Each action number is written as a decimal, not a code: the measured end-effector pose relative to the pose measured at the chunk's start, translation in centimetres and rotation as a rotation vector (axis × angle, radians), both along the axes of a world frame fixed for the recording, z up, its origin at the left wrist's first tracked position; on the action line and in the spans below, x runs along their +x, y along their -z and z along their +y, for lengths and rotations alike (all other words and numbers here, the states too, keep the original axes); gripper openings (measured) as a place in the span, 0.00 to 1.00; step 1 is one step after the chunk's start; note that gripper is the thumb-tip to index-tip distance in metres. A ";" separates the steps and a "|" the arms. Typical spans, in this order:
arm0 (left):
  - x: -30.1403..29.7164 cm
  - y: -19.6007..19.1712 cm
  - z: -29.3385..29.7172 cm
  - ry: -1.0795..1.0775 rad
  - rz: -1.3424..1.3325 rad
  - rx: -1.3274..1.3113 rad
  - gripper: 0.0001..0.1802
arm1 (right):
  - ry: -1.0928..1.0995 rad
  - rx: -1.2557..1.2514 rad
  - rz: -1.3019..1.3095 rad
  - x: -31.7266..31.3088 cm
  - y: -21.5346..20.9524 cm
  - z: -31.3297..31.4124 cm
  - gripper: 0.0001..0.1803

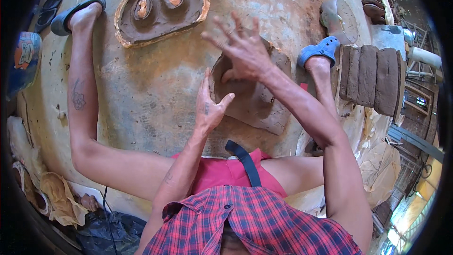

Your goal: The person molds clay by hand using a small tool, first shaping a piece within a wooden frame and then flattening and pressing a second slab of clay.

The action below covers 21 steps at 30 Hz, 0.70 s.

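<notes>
A dark brown slab of wet clay [264, 111] lies flat on the floor between my spread legs. Over its far left part is my right hand [246, 53], palm down with fingers spread wide; its thumb side is close to the clay, and I cannot tell whether it touches. Beside the slab's left edge my left hand [210, 105] is stretched out, thumb apart from the fingers, holding nothing. Part of the slab is hidden under the right hand and forearm. Farther off to the left sits a pale-rimmed mould [160, 22] lined with dark clay, with two raised ovals inside.
Thick clay strips [370, 78] lie side by side at the right. Beyond my blue clog [322, 49] stands a round clay lump [340, 19]. A blue bucket [26, 61] and black sandals [48, 12] are far left. Brown paper [380, 172] lies lower right.
</notes>
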<state>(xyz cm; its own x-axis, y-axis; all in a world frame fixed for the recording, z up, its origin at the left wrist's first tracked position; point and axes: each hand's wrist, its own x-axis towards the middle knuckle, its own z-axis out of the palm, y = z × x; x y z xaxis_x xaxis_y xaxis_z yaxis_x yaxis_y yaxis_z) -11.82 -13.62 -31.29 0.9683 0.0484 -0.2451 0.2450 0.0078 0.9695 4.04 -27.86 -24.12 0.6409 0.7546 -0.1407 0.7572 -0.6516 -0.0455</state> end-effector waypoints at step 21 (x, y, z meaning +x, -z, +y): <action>0.5 -0.6 -0.3 0.020 -0.019 0.047 0.56 | 0.689 0.042 -0.081 -1.1 2.1 -4.7 0.89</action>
